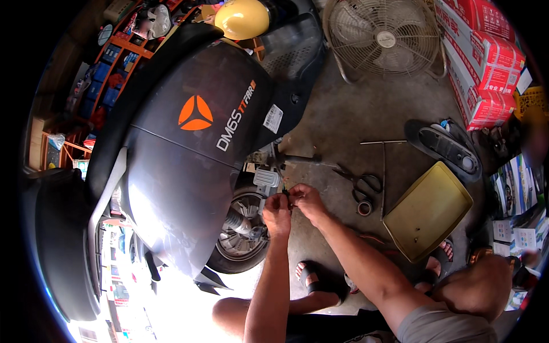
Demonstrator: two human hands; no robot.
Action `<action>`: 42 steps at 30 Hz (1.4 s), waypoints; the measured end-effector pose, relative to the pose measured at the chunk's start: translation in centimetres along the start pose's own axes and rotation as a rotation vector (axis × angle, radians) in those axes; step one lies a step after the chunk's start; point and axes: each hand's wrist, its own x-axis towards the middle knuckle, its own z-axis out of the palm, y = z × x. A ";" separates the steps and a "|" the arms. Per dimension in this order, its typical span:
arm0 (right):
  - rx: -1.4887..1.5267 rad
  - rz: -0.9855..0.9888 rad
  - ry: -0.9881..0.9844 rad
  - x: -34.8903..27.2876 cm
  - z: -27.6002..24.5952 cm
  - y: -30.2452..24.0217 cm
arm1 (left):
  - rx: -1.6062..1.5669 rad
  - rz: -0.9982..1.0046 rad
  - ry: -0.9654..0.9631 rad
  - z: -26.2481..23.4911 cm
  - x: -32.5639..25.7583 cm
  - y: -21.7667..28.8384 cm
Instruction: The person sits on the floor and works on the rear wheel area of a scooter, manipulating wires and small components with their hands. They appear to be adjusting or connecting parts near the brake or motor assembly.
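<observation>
At the lower edge of the view, two bare forearms are rising from a squatting person whose sandalled foot (318,281) is resting on the concrete floor (343,114). Both hands are meeting just beside the rear wheel (240,231) of a dark scooter (189,148). The left hand (277,212) is curling its fingers closed, and the right hand (306,200) is pinching its fingertips together against the left; a small dark part (287,199) is sitting between the two sets of fingertips, too small to identify. Just above the hands, a pale ribbed plastic piece (266,178) is projecting from the scooter near the wheel. To the right of the hands, a pair of black-handled scissors (360,182) is lying on the floor, with a small roll of tape (364,208) just beside it and a thin metal rod (383,171) crossing nearby. Further right, a yellow tray (428,210) is lying tilted, and a black scooter panel (443,147) is lying beyond it. At the far end, a round wire-guarded fan (384,39) is standing on the floor, red and white cartons (483,63) are stacking up to its right, and a yellow helmet (241,18) is resting behind the scooter.
</observation>
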 end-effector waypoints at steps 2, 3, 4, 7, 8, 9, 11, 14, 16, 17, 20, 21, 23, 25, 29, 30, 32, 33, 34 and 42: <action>-0.004 -0.061 0.036 -0.3 0.3 0.3 | 0.074 0.062 0.020 0.1 -0.2 -0.3; -0.035 -0.086 0.048 -0.3 0.5 0.5 | 0.111 0.093 0.033 0.0 -0.3 -0.4; -0.066 -0.117 0.063 0.0 0.3 0.9 | 0.122 0.143 0.048 0.2 -0.2 -0.4; -0.125 -0.196 0.123 0.8 0.0 2.0 | 0.185 0.261 0.090 0.7 -0.1 -0.2; -0.139 -0.220 0.147 1.0 -0.1 2.3 | 0.226 0.279 0.097 0.9 -0.2 0.1; -0.148 -0.216 0.154 1.2 -0.4 2.5 | 0.266 0.298 0.103 1.2 -0.2 0.4; -0.165 -0.198 0.158 1.1 -0.1 2.4 | 0.343 0.287 0.120 1.1 -0.7 1.2; -0.047 -0.122 0.107 0.1 0.2 1.6 | 0.405 0.322 0.132 0.6 -1.3 1.9; -0.020 -0.105 0.091 -0.1 0.2 0.9 | 0.431 0.391 0.127 0.5 -1.7 2.4; -0.007 -0.098 0.084 -0.2 0.1 0.6 | 0.446 0.441 0.120 0.5 -1.8 2.7; -0.002 -0.059 0.061 -0.5 0.3 -0.5 | 0.493 0.587 0.090 0.3 -1.9 2.4; -0.044 -0.029 0.065 -0.6 0.4 -1.0 | 0.510 0.635 0.080 0.1 -1.9 2.2; -0.130 0.025 0.081 -0.2 0.1 -1.6 | 0.494 0.575 0.018 0.3 -2.2 2.0; -0.167 0.035 0.101 0.1 0.0 -1.6 | 0.457 0.498 -0.026 0.5 -2.6 2.4; -0.203 0.038 0.030 0.6 -0.3 -1.4 | 0.388 0.392 0.001 0.3 -3.1 3.0; -0.202 0.031 0.060 0.5 -0.2 -1.3 | 0.382 0.385 0.029 0.1 -3.0 2.8; -0.202 0.018 0.119 0.4 0.0 -1.3 | 0.388 0.377 0.024 -0.1 -2.5 2.6; -0.189 0.016 0.120 0.3 0.1 -1.4 | 0.391 0.374 0.022 -0.2 -2.3 2.5; -0.176 0.015 0.121 0.3 0.0 -1.4 | 0.431 0.370 0.013 -0.2 -2.1 2.4; -0.244 -0.009 0.112 0.6 -0.8 -0.7 | 0.616 0.255 -0.122 0.3 0.3 2.2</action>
